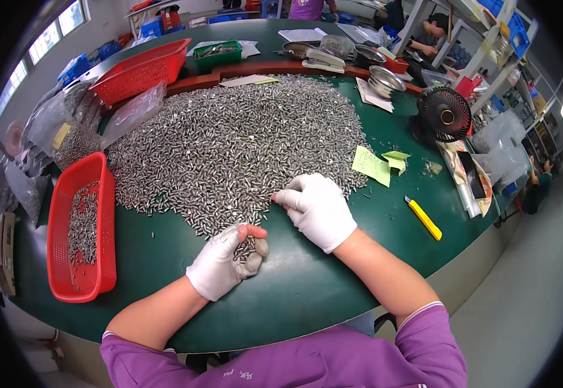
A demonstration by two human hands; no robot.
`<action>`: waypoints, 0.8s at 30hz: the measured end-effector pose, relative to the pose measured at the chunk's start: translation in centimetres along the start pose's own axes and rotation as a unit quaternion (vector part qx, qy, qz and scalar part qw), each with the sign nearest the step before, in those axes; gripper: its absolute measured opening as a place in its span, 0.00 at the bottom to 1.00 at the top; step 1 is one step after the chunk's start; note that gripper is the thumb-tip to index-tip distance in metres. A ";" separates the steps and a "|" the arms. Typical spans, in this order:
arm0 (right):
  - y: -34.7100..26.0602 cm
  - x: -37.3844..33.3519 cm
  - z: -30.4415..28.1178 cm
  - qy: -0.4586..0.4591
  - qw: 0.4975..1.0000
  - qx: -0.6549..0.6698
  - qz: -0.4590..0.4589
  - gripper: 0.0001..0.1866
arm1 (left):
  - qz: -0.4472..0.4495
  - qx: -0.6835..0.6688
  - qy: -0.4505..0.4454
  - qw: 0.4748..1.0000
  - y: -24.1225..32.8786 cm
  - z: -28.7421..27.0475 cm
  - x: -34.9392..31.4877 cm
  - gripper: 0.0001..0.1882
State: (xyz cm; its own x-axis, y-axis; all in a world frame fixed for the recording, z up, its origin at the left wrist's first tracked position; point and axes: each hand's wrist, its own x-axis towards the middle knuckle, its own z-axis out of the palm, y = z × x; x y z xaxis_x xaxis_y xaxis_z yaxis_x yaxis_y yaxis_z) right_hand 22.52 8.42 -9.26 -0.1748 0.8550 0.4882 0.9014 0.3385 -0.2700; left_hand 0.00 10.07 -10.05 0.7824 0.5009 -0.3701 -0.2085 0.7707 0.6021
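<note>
A large heap of small silver metal pins (236, 139) covers the middle of a green table (307, 284). My left hand (226, 262), in a white glove with worn fingertips, is cupped around a handful of these pins at the heap's near edge. My right hand (317, 207), also gloved, rests palm down just right of it, its fingers pinching at pins on the edge of the heap. Both forearms are bare, with purple sleeves at the bottom.
A red basket (103, 213) holding some pins stands at the left. Another red basket (142, 68) and plastic bags (55, 123) of pins lie behind it. Yellow notes (372, 165), a yellow utility knife (423, 218) and a black fan (445, 114) are at the right. People sit at the far side.
</note>
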 end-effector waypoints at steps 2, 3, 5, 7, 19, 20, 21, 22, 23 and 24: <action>-0.2 -0.1 0.3 -0.031 0.999 -0.026 -0.008 0.08 | -0.003 -0.001 0.000 1.000 -0.1 -0.2 0.1 0.16; -0.3 -0.1 0.3 -0.031 0.999 -0.025 -0.009 0.08 | 0.001 -0.001 -0.006 1.000 -0.1 -0.2 0.1 0.16; -0.5 0.0 0.3 -0.082 0.997 -0.013 0.006 0.07 | 0.005 0.000 -0.012 1.000 -0.1 -0.2 0.0 0.16; -0.7 -0.2 0.5 -0.073 0.997 -0.012 0.010 0.07 | 0.000 0.005 -0.001 1.000 0.0 -0.1 0.0 0.14; -0.6 0.0 0.2 -0.091 0.995 -0.045 -0.006 0.04 | 0.001 0.007 -0.010 1.000 0.0 -0.1 0.2 0.11; -0.6 0.0 0.2 -0.096 0.995 -0.037 -0.013 0.04 | 0.001 0.007 -0.011 1.000 0.0 -0.1 0.2 0.11; -0.7 0.0 0.2 -0.096 0.995 -0.038 -0.012 0.04 | -0.001 0.007 -0.008 1.000 0.1 0.0 0.2 0.11; -0.7 0.0 0.2 -0.100 0.994 -0.047 -0.003 0.04 | -0.004 0.007 -0.005 1.000 0.1 0.1 0.3 0.11; -0.8 0.0 0.2 -0.105 0.993 -0.056 0.006 0.04 | -0.005 0.007 -0.007 1.000 0.0 0.1 0.4 0.11; -0.9 0.0 0.2 -0.104 0.993 -0.055 0.005 0.04 | 0.002 0.006 -0.017 1.000 0.0 0.0 0.4 0.11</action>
State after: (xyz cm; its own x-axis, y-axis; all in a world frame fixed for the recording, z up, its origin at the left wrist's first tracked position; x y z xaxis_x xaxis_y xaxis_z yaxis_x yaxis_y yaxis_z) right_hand 21.65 8.17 -9.18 -0.2329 0.9249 0.3006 0.9395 0.2938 -0.1763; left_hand 0.32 10.24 -10.16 0.8015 0.4903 -0.3424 -0.2049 0.7631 0.6130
